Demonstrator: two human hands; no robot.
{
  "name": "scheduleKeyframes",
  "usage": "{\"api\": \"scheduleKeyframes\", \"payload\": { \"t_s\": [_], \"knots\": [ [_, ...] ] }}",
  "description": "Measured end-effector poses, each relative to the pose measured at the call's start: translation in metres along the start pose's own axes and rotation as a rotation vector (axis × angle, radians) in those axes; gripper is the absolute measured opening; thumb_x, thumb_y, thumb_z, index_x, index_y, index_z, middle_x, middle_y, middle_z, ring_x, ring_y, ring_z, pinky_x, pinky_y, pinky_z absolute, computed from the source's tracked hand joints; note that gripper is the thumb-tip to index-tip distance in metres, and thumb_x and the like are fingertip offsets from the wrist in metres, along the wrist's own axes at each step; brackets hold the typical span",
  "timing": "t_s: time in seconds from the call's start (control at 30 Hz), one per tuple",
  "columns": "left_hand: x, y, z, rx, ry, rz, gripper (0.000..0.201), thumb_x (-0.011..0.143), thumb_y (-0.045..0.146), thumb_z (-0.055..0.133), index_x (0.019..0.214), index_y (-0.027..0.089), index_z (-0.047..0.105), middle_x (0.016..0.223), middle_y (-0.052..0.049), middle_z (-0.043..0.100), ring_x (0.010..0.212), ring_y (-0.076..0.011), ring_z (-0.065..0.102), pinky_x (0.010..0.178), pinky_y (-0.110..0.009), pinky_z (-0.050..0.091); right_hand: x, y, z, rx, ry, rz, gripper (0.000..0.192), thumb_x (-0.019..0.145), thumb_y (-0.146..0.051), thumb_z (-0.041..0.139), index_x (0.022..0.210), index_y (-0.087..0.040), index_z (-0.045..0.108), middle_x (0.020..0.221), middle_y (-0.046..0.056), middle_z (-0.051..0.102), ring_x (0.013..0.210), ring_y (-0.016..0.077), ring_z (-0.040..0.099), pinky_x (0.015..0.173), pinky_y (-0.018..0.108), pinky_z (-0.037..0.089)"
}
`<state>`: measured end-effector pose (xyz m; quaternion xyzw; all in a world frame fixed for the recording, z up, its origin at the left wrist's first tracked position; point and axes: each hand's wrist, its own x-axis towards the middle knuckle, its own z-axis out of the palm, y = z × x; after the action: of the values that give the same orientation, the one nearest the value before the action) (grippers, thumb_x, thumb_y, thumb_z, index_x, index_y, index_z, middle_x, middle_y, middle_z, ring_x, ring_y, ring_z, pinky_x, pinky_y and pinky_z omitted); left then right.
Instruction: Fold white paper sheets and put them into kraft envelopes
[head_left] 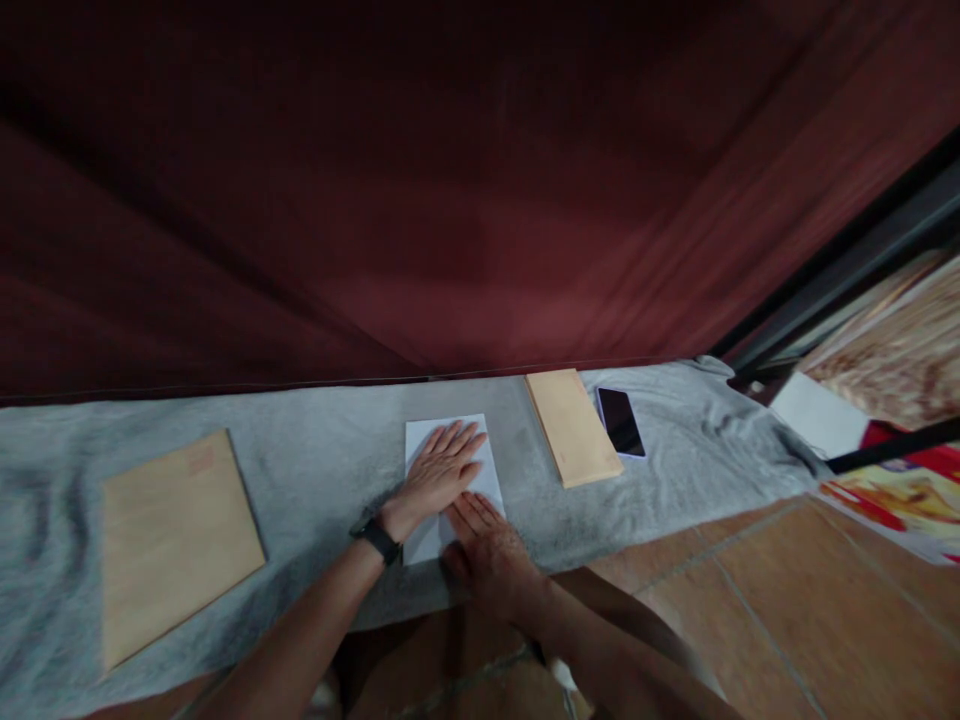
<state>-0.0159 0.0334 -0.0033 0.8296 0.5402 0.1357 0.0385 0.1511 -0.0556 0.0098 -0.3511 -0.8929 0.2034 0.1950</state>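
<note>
A white sheet of paper (424, 545), which looks folded, lies on the grey cloth (322, 450) in front of me. My left hand (442, 468), with a dark watch on its wrist, rests flat on the paper's upper part, fingers stretched out. Lower down, my right hand (484, 545) presses on the paper's right side, its fingers extended and close to the left palm. To the right is a stack of tan envelopes (576, 428). On the far left lies a larger brown envelope (180, 545) with a faint reddish mark near its top.
A phone (621, 422) with a dark screen lies beside the tan stack. Behind the cloth hangs a dark red curtain (480, 250). At the right stand a dark metal frame (847, 270) and a colourful box (907, 495) on the tiled floor (750, 600).
</note>
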Motion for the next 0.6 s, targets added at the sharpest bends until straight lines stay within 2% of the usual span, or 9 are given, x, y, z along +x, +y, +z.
{"api": "scheduleKeyframes", "payload": {
  "t_s": [0.13,0.33,0.6],
  "knots": [
    [0.005,0.001,-0.003,0.044,0.047,-0.071,0.053,0.100,0.047,0.039,0.149,0.029,0.044,0.160,-0.003,0.040,0.149,-0.0249,0.031,0.123,-0.048,0.019,0.000,0.003,-0.007,0.189,-0.029,-0.085,0.048,0.088,-0.018,0.061,0.135,-0.018,0.058,0.144,0.009,0.058,0.137,0.0203,0.049,0.121,0.040,0.032],
    [0.001,-0.002,-0.005,0.091,0.087,-0.171,0.055,0.100,0.048,0.036,0.149,0.025,0.046,0.159,-0.005,0.041,0.149,-0.0267,0.032,0.123,-0.048,0.019,0.001,0.015,-0.006,0.343,0.015,-0.133,0.047,0.081,-0.008,0.059,0.125,-0.021,0.064,0.136,0.008,0.065,0.129,0.0168,0.057,0.115,0.036,0.039],
    [-0.016,-0.036,-0.006,0.120,0.112,-0.283,0.060,0.100,0.048,0.029,0.151,0.019,0.042,0.159,-0.010,0.040,0.150,-0.0302,0.029,0.123,-0.052,0.018,0.002,0.019,-0.006,0.345,-0.017,-0.149,0.047,0.081,-0.006,0.058,0.125,-0.021,0.065,0.136,0.007,0.065,0.131,0.0159,0.056,0.116,0.036,0.039]
  ]
}}
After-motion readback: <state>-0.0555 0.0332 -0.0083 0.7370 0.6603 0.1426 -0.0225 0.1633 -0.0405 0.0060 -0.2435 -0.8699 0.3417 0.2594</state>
